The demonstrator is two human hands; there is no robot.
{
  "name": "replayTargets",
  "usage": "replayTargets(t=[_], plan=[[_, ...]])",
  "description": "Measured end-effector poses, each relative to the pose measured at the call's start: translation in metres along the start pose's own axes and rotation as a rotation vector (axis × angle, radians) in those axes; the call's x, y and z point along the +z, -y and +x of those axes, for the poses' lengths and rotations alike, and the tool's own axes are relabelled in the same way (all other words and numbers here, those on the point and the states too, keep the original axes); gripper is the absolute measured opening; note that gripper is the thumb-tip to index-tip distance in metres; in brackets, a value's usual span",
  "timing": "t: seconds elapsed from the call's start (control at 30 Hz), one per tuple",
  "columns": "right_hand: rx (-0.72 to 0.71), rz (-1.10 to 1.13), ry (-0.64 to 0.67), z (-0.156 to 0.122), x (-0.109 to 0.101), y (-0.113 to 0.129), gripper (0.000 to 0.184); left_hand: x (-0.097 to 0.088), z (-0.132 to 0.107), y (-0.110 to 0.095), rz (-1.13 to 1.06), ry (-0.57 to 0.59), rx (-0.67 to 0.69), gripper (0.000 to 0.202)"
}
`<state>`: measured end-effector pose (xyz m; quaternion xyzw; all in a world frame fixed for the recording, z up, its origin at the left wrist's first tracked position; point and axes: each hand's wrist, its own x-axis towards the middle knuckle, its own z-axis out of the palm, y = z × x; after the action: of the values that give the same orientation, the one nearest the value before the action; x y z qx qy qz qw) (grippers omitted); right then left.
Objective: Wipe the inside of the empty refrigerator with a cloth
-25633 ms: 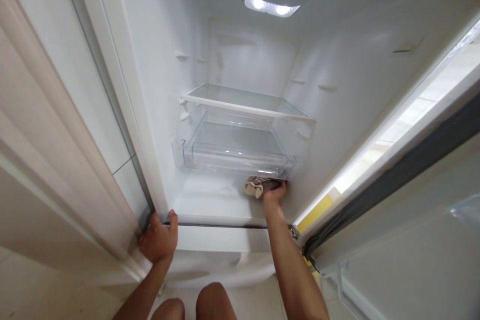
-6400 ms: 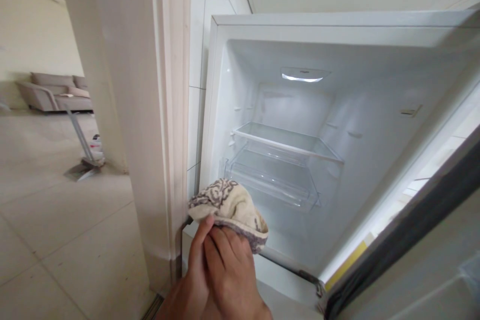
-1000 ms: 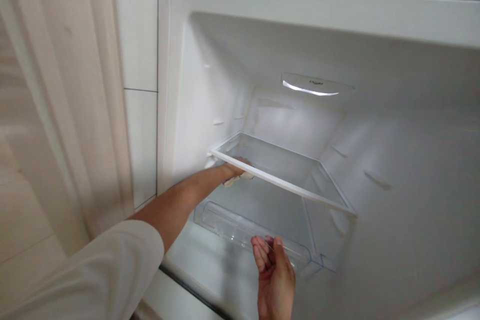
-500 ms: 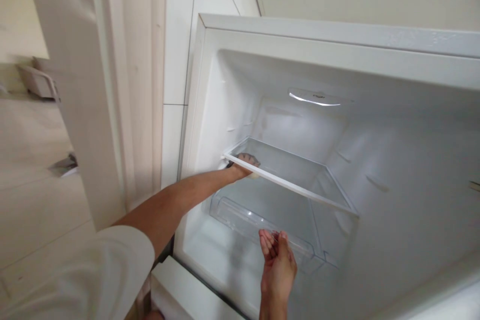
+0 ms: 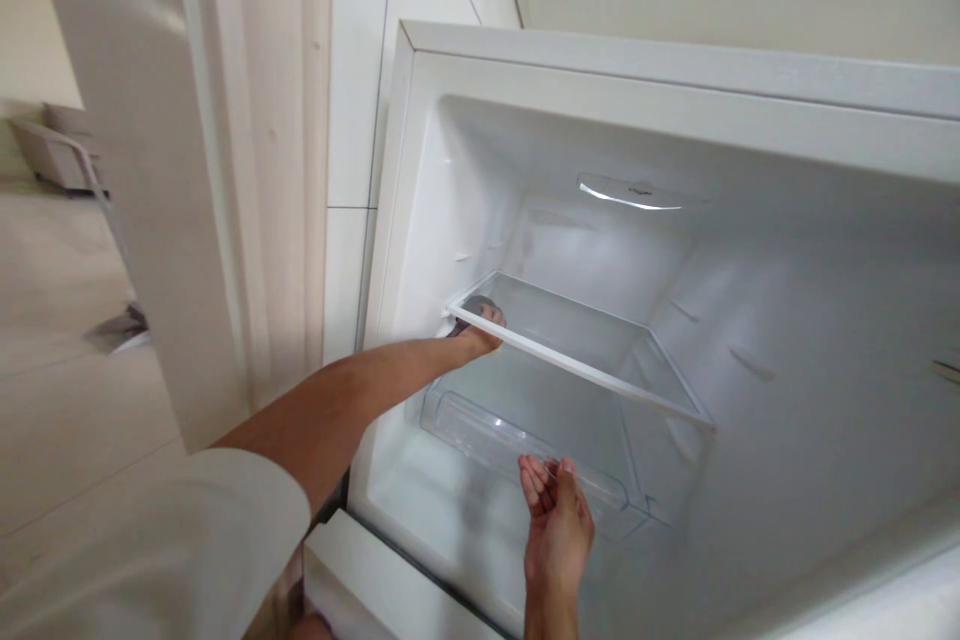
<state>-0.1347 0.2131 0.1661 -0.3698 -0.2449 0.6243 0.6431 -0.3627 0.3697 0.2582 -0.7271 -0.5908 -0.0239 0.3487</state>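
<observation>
An open white fridge point(image 5: 420, 120) stands lit inside. My left hand point(image 5: 480, 318) reaches under the front left corner of the glass shelf point(image 5: 577, 370), closed on a patterned cloth of which only a dark edge shows. My right hand point(image 5: 553, 525) hangs in front of the clear plastic drawer point(image 5: 480, 430), palm up, fingers loosely curled and holding nothing. The drawer sits below the shelf.
A pale door frame point(image 5: 247, 170) and tiled wall point(image 5: 352, 120) stand just left of the fridge. Beyond them lies a tiled floor point(image 5: 67, 360). The fridge's lower door edge point(image 5: 375, 570) juts out below my arms.
My left hand has slid a little left along the shelf's underside towards the corner, and the cloth shows less. My right hand has barely moved.
</observation>
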Motion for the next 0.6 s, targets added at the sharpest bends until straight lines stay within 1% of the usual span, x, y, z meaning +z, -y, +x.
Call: replayTargets(t=[0.07,0.13,0.27,0.37,0.5,0.6], plan=[[0.004,0.006,0.007,-0.001,0.0,0.001,0.057,0.006,0.011,0.004,-0.005,-0.021,-0.009,0.021],[0.005,0.007,0.006,0.0,-0.002,0.0,0.057,0.012,0.019,0.008,0.011,-0.042,0.005,0.019],[0.063,0.011,0.008,0.009,-0.01,-0.007,0.062,0.025,0.033,0.015,-0.008,-0.12,0.034,0.029],[0.121,0.029,0.015,0.016,-0.015,-0.012,0.069,0.037,0.047,0.021,-0.05,-0.156,0.023,0.034],[0.06,0.021,-0.027,0.013,-0.011,-0.016,0.068,0.049,0.068,0.023,-0.082,-0.141,-0.017,0.034],[0.036,0.002,-0.042,0.008,-0.006,-0.016,0.068,0.053,0.077,0.021,-0.083,-0.111,-0.063,0.036]])
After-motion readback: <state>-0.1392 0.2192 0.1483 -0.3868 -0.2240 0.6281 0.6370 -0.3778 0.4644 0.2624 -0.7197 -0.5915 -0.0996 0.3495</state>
